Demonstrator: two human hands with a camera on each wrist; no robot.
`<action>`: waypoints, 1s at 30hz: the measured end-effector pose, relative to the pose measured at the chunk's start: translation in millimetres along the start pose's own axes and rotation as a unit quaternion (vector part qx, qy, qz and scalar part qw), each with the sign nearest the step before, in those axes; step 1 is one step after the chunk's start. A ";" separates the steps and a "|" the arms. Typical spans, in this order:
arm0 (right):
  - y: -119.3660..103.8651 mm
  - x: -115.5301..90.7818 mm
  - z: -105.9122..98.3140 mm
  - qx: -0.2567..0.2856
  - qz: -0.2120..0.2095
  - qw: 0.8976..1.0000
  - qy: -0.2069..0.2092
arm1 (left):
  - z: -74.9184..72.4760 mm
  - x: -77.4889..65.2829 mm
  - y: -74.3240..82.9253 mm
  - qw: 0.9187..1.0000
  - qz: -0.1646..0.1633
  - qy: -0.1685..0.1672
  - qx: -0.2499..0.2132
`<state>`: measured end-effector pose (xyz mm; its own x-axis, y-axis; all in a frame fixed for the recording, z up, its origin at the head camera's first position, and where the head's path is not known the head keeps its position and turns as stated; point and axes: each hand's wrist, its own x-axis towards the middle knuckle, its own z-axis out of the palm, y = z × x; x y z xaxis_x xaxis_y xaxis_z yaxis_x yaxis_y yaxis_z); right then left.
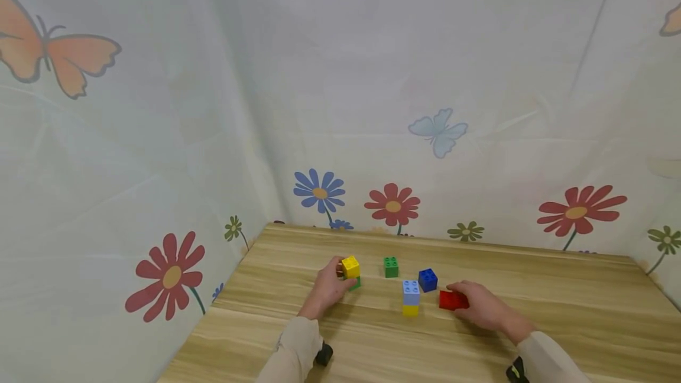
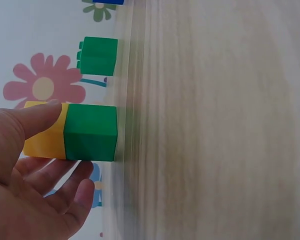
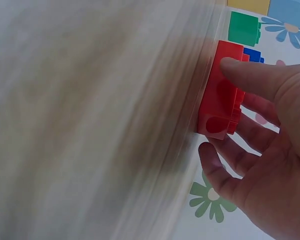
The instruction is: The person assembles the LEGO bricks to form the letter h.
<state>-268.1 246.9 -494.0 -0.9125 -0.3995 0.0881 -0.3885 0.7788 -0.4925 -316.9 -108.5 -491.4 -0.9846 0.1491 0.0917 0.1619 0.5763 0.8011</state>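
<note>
In the head view my left hand (image 1: pixel 328 287) is at a two-brick stack, a yellow brick (image 1: pixel 350 266) on top of a green brick (image 2: pixel 91 132). The left wrist view shows the thumb against the yellow brick's near side and the fingers around its far side. To the right, my right hand (image 1: pixel 481 305) holds a long red brick (image 1: pixel 450 300) close over the table. Its thumb (image 3: pixel 235 70) lies on the red brick's side, with the fingers curled behind, partly hidden.
Between the hands stands a light blue brick (image 1: pixel 411 292) on a yellow brick (image 1: pixel 410 310). Behind it are a dark blue brick (image 1: pixel 428 280) and a separate green brick (image 1: pixel 391 267). The wooden table (image 1: pixel 383 347) meets a flower-printed curtain (image 1: pixel 479 164) at the back.
</note>
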 end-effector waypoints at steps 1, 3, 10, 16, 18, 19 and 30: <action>-0.3 0.3 0.0 -0.001 0.002 1.000 -0.001 | 0.4 0.3 0.0 1.000 0.001 0.001 0.000; -0.8 0.7 0.1 -0.002 0.007 1.000 -0.003 | 1.0 0.8 -0.3 1.000 0.006 0.002 0.002; -0.2 3.6 1.9 -0.009 0.015 1.000 -0.013 | 2.6 1.5 -3.0 1.000 0.019 0.010 0.012; 2.0 4.7 3.6 -0.015 0.007 1.000 -0.014 | 3.3 -1.8 -2.4 1.000 0.014 0.006 0.008; 1.9 4.2 3.9 -0.014 0.003 1.000 -0.011 | 3.7 -3.5 -1.6 1.000 0.013 0.004 0.006; 1.5 3.7 4.1 -0.013 0.003 1.000 -0.009 | 3.8 -4.3 -1.0 1.000 0.013 0.003 0.007; -8.5 -2.8 1.1 -0.005 0.022 1.000 -0.001 | 6.2 -12.0 6.8 0.999 0.031 -0.015 0.027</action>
<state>-262.1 240.8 -491.1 -0.9282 -0.3665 0.0646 -0.3498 0.7999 -0.4876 -303.5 -101.4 -490.7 -0.9701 0.2095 0.1225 0.2273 0.6074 0.7612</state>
